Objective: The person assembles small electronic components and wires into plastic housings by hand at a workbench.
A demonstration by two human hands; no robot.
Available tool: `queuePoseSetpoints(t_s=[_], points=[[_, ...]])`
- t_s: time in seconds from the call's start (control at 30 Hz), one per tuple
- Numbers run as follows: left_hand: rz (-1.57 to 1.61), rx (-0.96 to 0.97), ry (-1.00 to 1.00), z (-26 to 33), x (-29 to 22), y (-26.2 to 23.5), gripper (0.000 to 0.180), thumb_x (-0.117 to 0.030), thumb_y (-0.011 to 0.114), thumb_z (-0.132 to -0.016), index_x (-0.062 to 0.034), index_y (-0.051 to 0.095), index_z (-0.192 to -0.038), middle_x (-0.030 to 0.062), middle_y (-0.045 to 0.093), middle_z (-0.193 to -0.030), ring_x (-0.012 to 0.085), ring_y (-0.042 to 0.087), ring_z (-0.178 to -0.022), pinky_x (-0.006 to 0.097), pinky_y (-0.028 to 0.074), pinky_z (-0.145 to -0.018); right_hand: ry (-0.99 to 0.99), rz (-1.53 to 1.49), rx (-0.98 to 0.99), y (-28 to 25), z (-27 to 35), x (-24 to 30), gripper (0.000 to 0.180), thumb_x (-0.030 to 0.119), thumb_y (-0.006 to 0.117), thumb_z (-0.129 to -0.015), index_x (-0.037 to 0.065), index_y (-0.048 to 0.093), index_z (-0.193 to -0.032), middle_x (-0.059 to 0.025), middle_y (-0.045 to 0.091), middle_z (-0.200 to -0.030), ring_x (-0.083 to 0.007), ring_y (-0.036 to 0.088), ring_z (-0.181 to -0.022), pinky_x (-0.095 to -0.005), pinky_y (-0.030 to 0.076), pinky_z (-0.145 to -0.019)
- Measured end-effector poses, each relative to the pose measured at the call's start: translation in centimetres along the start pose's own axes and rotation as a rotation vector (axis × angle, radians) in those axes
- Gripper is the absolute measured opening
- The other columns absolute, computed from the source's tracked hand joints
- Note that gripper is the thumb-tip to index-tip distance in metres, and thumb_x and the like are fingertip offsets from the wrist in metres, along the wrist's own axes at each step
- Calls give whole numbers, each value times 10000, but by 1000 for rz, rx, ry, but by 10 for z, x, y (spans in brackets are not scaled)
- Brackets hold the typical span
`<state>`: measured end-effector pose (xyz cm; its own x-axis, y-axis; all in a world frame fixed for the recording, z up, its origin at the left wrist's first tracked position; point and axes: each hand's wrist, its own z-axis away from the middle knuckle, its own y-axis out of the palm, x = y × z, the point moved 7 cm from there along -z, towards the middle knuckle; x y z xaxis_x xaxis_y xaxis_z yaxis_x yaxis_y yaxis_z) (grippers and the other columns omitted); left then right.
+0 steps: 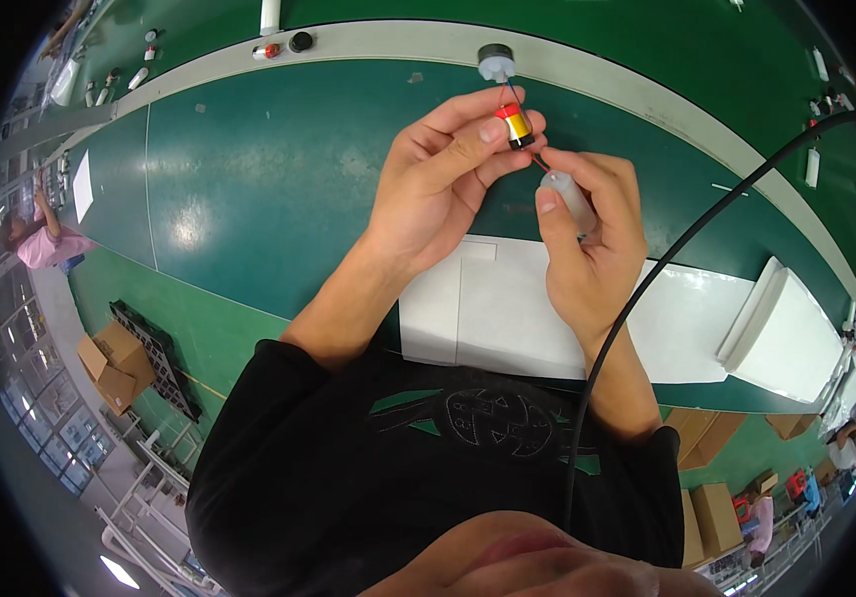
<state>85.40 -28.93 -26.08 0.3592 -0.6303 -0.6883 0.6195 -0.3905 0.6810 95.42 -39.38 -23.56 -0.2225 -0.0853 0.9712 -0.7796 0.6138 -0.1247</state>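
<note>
My left hand [438, 164] pinches a small battery [515, 125] with a red, yellow and black wrapper between thumb and fingers. Thin red and blue wires run up from it to a round part [495, 66], white below and dark on top, at the far side of the bench. My right hand [595, 219] is closed around a whitish translucent cylinder [569, 202], tilted with its end toward the battery. Short dark and red wires [542, 162] span the gap between battery and cylinder. The two hands are close together but apart.
White sheets [517, 298] cover the near part of the green bench [249, 179], with a white stack [784, 333] at right. A pale belt edge [378, 42] carries a dark round part [300, 42] and a red one [267, 51]. A black cable [691, 234] crosses at right.
</note>
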Motion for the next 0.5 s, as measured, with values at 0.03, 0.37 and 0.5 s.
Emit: queuePoseSetpoints(t_s=[0.03,0.37,0.5], points=[[34,-8,-41,1,3,3,294,-96,541,-954,16,566,-1225,155,644,-1082,243,635,-1029,302,533,-914,-71,53,-12,-3,0,4,260,-12,674,-775,20,633,-1030,-99,569,-982,-204,561,-872,-293,451,-756],[-124,5,-38,5,5,4,312,18,591,-894,28,583,-1205,163,648,-1093,235,657,-983,323,581,-833,-50,144,-29,-4,0,6,210,-38,702,-740,25,617,-921,-103,592,-914,-205,565,-773,-289,464,-655],[-195,-19,2,6,4,3,290,41,614,-870,19,619,-1159,171,654,-1095,242,655,-1007,338,578,-848,-89,27,-87,-11,1,-2,211,-47,708,-731,21,604,-901,-99,595,-906,-194,560,-776,-283,460,-662]])
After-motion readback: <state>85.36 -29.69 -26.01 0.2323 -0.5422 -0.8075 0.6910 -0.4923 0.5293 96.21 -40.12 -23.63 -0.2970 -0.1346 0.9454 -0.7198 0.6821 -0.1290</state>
